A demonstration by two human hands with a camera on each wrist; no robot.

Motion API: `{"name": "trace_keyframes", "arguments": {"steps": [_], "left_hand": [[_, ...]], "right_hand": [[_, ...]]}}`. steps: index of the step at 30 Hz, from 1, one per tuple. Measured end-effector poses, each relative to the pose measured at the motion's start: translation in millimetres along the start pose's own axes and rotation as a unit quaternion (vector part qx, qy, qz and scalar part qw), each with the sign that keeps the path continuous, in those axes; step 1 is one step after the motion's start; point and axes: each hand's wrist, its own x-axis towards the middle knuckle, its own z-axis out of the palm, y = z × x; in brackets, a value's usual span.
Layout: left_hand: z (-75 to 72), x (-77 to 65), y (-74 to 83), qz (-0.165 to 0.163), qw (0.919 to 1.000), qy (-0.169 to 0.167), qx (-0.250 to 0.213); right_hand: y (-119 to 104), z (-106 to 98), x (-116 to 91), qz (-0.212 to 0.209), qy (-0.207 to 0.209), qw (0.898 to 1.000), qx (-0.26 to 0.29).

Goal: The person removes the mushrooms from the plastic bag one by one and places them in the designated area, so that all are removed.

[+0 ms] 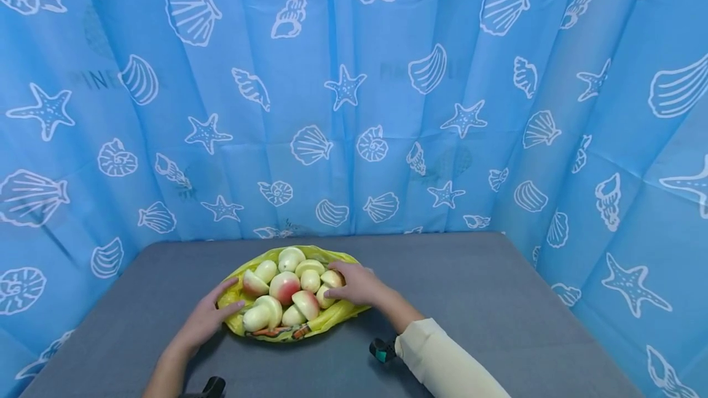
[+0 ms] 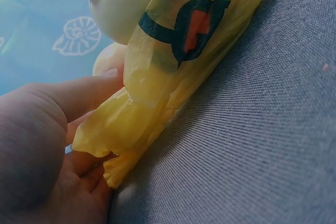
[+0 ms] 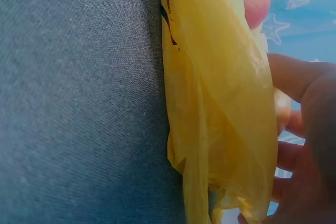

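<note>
At the frame's lower centre, one yellow bag (image 1: 335, 316) sits on the table (image 1: 475, 300), seven mushrooms (image 1: 284, 287) showing. Left hand (image 1: 201, 319) and right hand (image 1: 361, 284) touch its two sides, fingers loosely spread.

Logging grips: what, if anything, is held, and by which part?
The left hand and right hand are at opposite ends of the yellow bag; whether either grips it cannot be told.

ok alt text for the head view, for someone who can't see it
An open yellow bag of pale, rounded fruit-like pieces, some blushed red, lies on a gray table, a person's left hand at its left end and right hand at its right. Behind hangs a blue curtain with a white seashell-and-starfish print.
</note>
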Motion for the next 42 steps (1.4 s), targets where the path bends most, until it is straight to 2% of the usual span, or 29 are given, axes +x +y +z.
{"name": "trace_keyframes", "arguments": {"steps": [7, 16, 21, 28, 35, 42], "left_hand": [[2.1, -0.6, 1.0, 0.002, 1.0000, 0.003, 0.006], [2.0, -1.5, 1.9, 0.007, 0.9999, 0.006, 0.007], [1.1, -1.4, 2.9, 0.011, 0.9999, 0.006, 0.007], [0.8, -1.9, 3.1, 0.013, 0.9999, 0.008, 0.005], [-0.1, -1.6, 1.5, 0.011, 0.9998, 0.008, 0.012], [0.8, -0.3, -0.5, 0.009, 0.9998, 0.008, 0.014]], "right_hand": [[-2.5, -5.7, 2.5, 0.002, -0.006, 1.000, -0.014], [-0.8, -36.1, 2.9, -0.032, -0.004, 0.999, 0.039], [3.7, -55.0, 3.7, -0.037, 0.027, 0.998, 0.053], [18.2, -71.7, 3.8, -0.015, 0.097, 0.993, 0.062], [34.4, -76.6, 2.5, 0.019, 0.153, 0.984, 0.089], [54.6, -75.9, 1.1, 0.062, 0.171, 0.975, 0.125]]}}
